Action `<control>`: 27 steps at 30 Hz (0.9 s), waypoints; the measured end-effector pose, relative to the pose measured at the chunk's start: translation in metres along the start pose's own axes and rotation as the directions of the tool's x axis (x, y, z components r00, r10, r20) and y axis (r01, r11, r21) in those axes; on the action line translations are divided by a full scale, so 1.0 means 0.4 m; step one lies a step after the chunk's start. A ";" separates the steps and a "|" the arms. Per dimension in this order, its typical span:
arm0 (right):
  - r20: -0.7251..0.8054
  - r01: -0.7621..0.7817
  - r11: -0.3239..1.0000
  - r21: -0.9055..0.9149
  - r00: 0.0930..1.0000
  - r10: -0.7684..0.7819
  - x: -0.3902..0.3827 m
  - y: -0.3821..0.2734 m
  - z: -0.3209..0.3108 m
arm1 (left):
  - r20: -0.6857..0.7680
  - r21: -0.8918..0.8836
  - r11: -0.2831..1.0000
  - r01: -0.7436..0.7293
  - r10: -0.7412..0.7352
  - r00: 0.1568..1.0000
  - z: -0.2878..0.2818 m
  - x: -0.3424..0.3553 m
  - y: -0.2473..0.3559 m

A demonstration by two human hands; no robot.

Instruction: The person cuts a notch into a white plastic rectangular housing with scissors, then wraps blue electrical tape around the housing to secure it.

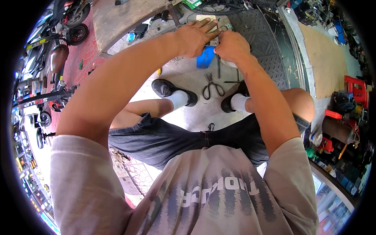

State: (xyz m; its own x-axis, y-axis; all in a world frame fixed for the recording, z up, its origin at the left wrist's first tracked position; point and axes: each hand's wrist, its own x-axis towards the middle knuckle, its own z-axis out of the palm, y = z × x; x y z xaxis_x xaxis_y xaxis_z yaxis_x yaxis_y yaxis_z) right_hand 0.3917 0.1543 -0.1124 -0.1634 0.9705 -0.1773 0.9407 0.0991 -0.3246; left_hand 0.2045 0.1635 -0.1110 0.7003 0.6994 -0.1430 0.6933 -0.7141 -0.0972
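Observation:
My left hand (196, 38) reaches out with its fingers stretched and spread, over a pale flat piece (206, 18) on the floor. Beside it my right hand (234, 47) is closed, knuckles up, its fingertips near the left hand's. What it grips is hidden under it. A blue sheet-like piece (205, 58) hangs or lies below the two hands, its upper right edge at my right thumb. Closer to me, black-handled scissors (212, 88) lie on the floor between my shoes.
Dark thin rods (218, 67) lie near the scissors. A yellow-handled item (159, 71) is by my left shoe (166, 88). A wooden tabletop (121, 19) stands at far left, with scooters (76, 33) beyond. A black textured mat (256, 39) lies right; red stool (356, 90) further right.

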 end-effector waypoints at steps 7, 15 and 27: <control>0.010 0.002 1.000 0.011 1.000 -0.002 0.006 -0.028 0.014 | 0.126 -0.026 0.999 -0.034 0.037 0.991 -0.028 0.002 -0.025; 0.013 -0.029 0.999 -0.027 0.999 0.029 -0.048 -0.076 -0.016 | 0.141 -0.054 0.996 -0.068 0.075 0.987 -0.036 0.011 -0.040; 0.116 0.208 0.975 0.081 0.969 -0.217 -0.025 0.034 -0.019 | -0.090 0.036 0.925 -0.378 0.379 0.921 -0.043 0.013 -0.150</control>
State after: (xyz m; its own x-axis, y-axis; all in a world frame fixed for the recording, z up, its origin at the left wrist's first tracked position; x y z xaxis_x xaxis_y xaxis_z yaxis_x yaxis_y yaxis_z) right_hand 0.4084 0.1478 -0.1082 -0.3967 0.8937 -0.2095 0.8589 0.2808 -0.4284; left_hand 0.1696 0.2105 -0.0888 0.9232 0.3760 -0.0803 0.3709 -0.9259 -0.0710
